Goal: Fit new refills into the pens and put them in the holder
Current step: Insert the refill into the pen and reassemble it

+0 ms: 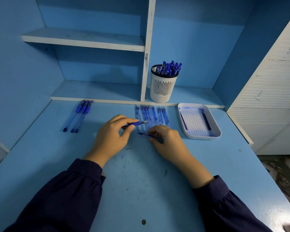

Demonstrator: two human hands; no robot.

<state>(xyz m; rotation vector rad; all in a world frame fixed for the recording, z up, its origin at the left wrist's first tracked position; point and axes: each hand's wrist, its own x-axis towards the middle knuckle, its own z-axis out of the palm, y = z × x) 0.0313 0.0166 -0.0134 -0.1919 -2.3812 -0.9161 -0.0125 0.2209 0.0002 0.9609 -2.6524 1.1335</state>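
My left hand (pixel 110 136) grips a blue pen (pixel 137 123) by its barrel, tip pointing right. My right hand (pixel 167 141) pinches a small blue piece (pixel 145 134) lying on the desk, perhaps a cap. Several clear refills (pixel 151 114) lie in a row on the desk just beyond my hands. Three capped blue pens (pixel 79 114) lie side by side at the left. A white slotted holder (pixel 163 87) with several blue pens stands on the low shelf behind.
A white tray (pixel 216 129), ink-stained and holding two dark refills, sits at the right of the blue desk (pixel 141 190). Shelves and a white divider rise at the back. A white slatted panel closes the right side.
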